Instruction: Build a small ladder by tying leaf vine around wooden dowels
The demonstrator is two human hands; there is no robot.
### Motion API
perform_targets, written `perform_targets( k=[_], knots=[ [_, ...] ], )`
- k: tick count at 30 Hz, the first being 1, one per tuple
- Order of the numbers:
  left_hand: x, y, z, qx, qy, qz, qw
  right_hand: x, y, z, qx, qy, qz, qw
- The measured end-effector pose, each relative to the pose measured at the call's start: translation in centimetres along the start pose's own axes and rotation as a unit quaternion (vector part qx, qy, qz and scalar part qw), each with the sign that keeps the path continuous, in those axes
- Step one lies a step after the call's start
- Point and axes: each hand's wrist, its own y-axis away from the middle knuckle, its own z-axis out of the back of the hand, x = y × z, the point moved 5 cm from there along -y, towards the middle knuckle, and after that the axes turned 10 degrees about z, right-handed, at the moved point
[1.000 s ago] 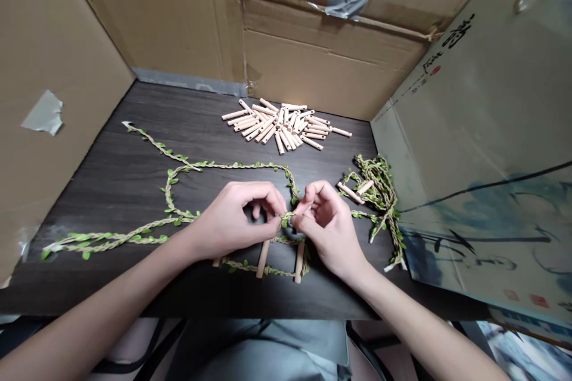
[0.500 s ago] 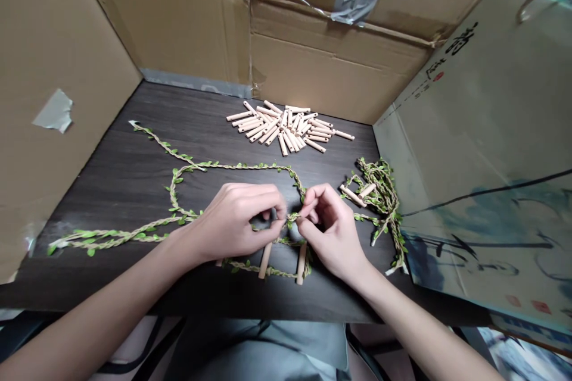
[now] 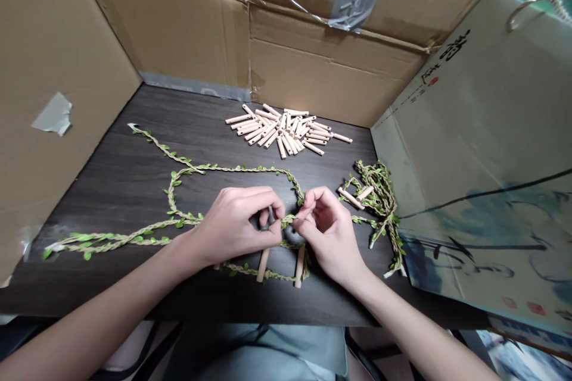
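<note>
My left hand (image 3: 235, 227) and my right hand (image 3: 328, 234) meet at the middle of the table, both pinching a strand of twisted jute twine with small green leaves (image 3: 288, 221) between their fingertips. Just below my hands, two short pale wooden dowels (image 3: 263, 265) (image 3: 300, 266) lie side by side, bound into the twine. Part of each dowel's upper end is hidden by my hands. The long leafy strand (image 3: 172, 196) loops away to the left across the table.
A heap of several loose wooden dowels (image 3: 281, 131) lies at the back of the dark wood table (image 3: 111, 178). A tangled twine bundle (image 3: 379, 202) holding dowels sits to the right. Cardboard walls (image 3: 330, 71) stand behind and left, and a printed paper bag (image 3: 473, 190) stands right.
My fingers have drawn in closer around the twine at the same spot. The camera view has shifted slightly, so the table and dowels sit a little differently in the frame.
</note>
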Motion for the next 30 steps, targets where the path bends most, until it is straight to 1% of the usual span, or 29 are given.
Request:
perform_targets(
  k=[2, 4, 6, 10, 13, 15, 17, 19, 22, 25, 28, 30],
  knots=[
    [0.1, -0.1, 0.1, 0.017, 0.018, 0.018, 1.0, -0.1, 0.0, 0.0, -0.004, -0.011, -0.01, 1.0],
    [0.1, -0.2, 0.1, 0.038, 0.023, 0.019, 0.999, -0.2, 0.0, 0.0, -0.003, -0.012, -0.015, 1.0],
    [0.0, -0.2, 0.2, 0.046, 0.016, -0.003, 0.999, -0.3, 0.0, 0.1, 0.0, -0.009, -0.013, 1.0],
    [-0.1, -0.1, 0.2, 0.027, -0.007, -0.043, 0.999, -0.2, 0.0, 0.2, 0.021, 0.002, -0.003, 1.0],
    [0.0, -0.1, 0.0, 0.023, -0.01, -0.053, 0.998, 0.4, -0.1, 0.4, 0.067, 0.066, 0.035, 0.995],
    [-0.1, -0.1, -0.1, 0.03, -0.016, -0.065, 0.997, 1.1, -0.2, 0.4, 0.103, 0.123, 0.074, 0.984],
    [-0.2, -0.1, -0.1, 0.035, -0.023, -0.078, 0.996, 1.4, -0.2, 0.6, 0.126, 0.159, 0.094, 0.975],
    [-0.2, -0.1, -0.1, 0.037, -0.027, -0.079, 0.996, 1.3, -0.3, 0.8, 0.137, 0.155, 0.076, 0.975],
    [0.0, -0.2, 0.1, 0.047, -0.024, -0.055, 0.997, 0.8, -0.4, 1.1, 0.15, 0.094, 0.015, 0.984],
    [0.3, -0.3, 0.2, 0.061, -0.007, -0.025, 0.998, 0.5, -0.6, 1.3, 0.143, 0.035, -0.029, 0.989],
    [0.5, -0.3, 0.4, 0.064, -0.006, -0.005, 0.998, 0.2, -0.6, 1.4, 0.131, -0.005, -0.058, 0.99],
    [0.5, -0.2, 0.4, 0.065, -0.01, -0.004, 0.998, 0.1, -0.6, 1.4, 0.127, 0.007, -0.055, 0.99]
  ],
)
